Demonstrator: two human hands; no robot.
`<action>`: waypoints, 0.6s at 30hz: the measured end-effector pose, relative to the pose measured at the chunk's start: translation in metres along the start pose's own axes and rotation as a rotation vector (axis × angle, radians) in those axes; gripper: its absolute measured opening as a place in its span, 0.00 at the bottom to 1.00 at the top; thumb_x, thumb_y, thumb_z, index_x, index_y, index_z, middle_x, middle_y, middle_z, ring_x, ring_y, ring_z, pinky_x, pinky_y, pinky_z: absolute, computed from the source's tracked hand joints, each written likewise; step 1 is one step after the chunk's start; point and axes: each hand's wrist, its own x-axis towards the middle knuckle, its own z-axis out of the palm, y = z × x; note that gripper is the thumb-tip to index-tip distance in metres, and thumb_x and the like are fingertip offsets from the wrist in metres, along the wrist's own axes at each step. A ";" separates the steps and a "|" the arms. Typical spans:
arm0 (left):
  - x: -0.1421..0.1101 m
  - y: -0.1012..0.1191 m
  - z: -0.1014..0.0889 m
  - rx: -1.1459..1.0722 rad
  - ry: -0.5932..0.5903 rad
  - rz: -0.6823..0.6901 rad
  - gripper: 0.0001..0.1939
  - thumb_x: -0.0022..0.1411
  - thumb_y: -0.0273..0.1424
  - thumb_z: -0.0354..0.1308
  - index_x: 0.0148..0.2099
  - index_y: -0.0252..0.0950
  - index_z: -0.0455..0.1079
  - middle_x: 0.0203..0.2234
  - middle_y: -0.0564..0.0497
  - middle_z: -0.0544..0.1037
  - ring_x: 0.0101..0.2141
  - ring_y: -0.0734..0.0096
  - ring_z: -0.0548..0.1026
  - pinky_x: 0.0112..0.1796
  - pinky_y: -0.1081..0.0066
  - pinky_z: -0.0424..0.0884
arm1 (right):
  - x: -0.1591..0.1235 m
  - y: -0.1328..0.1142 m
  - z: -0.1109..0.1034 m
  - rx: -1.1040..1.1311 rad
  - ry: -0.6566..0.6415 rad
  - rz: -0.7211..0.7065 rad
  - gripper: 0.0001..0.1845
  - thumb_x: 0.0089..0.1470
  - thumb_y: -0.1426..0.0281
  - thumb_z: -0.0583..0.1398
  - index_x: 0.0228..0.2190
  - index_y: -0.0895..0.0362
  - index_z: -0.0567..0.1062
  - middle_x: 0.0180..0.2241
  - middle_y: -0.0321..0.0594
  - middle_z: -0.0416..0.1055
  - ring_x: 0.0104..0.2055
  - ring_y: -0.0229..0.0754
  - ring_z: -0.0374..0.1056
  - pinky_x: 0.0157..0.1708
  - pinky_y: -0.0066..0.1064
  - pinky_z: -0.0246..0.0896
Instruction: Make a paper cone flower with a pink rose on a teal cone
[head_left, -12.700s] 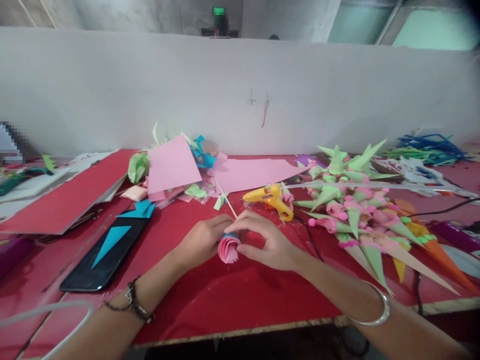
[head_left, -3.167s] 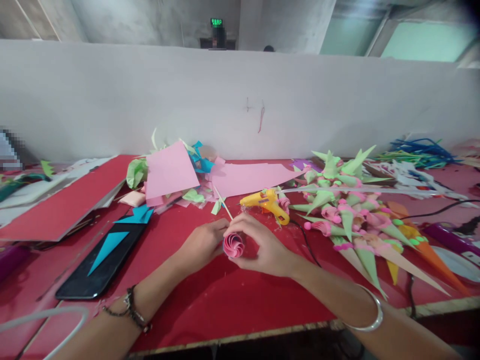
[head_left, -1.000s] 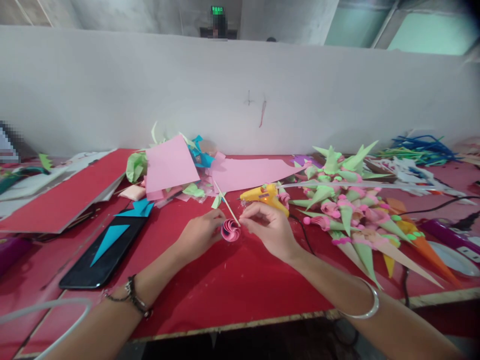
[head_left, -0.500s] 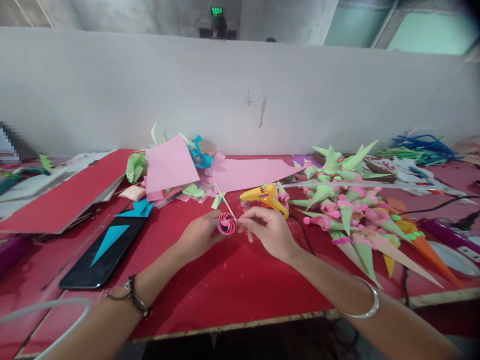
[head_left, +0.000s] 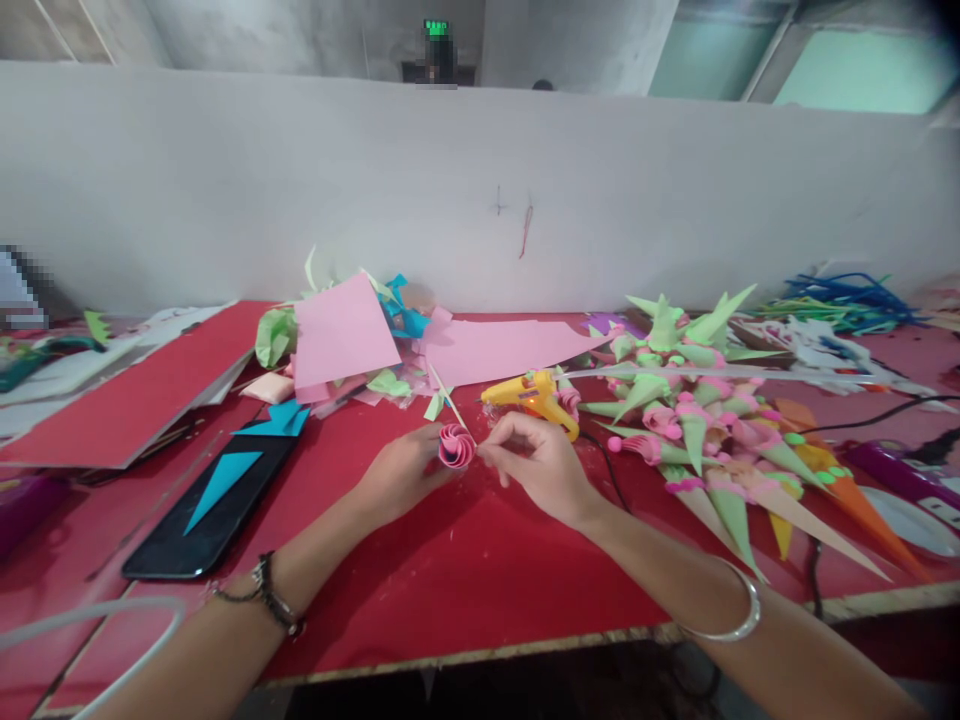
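My left hand [head_left: 405, 468] is closed around a pink paper flower [head_left: 456, 446] with curled, spiral petals, its open end facing me. Close beside it on the right, my right hand [head_left: 536, 462] pinches with thumb and forefinger at the near end of a thin pale stick [head_left: 450, 398], which slants away over the flower's upper edge. The exact contact between fingertips, stick and petal is too small to make out. Just beyond my right hand lies a yellow hot glue gun [head_left: 534, 392] with its nozzle pointing left.
Several green and pink paper flower cones [head_left: 697, 420] are heaped to the right. Pink paper sheets [head_left: 345, 335] and scraps lie at the back. A black phone [head_left: 225, 520] with blue paper pieces [head_left: 221, 485] on it sits left, near a red board [head_left: 135, 390]. A white partition [head_left: 375, 190] stands behind.
The whole view has shifted very slightly. Both hands, the flower and the stick keep almost the same pose.
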 end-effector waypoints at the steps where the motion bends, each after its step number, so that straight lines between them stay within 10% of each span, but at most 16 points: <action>1: 0.000 0.001 0.000 -0.008 0.003 0.004 0.08 0.57 0.33 0.50 0.35 0.34 0.66 0.30 0.51 0.71 0.30 0.72 0.69 0.30 0.74 0.64 | 0.000 0.000 0.000 -0.009 -0.002 0.004 0.10 0.45 0.68 0.60 0.19 0.59 0.66 0.15 0.29 0.62 0.14 0.28 0.57 0.16 0.22 0.54; 10: 0.000 0.002 0.000 -0.122 -0.029 0.000 0.09 0.57 0.33 0.50 0.36 0.35 0.68 0.32 0.51 0.74 0.32 0.72 0.71 0.33 0.74 0.66 | 0.002 0.000 -0.001 -0.041 0.039 -0.017 0.10 0.51 0.67 0.54 0.22 0.58 0.70 0.18 0.32 0.65 0.15 0.28 0.57 0.16 0.22 0.53; 18: -0.002 0.002 0.000 -0.041 -0.128 0.155 0.11 0.58 0.36 0.50 0.38 0.36 0.69 0.34 0.50 0.74 0.32 0.72 0.71 0.33 0.75 0.65 | 0.002 0.003 -0.001 -0.118 -0.089 -0.145 0.20 0.44 0.68 0.61 0.41 0.52 0.66 0.38 0.39 0.62 0.37 0.37 0.62 0.33 0.27 0.63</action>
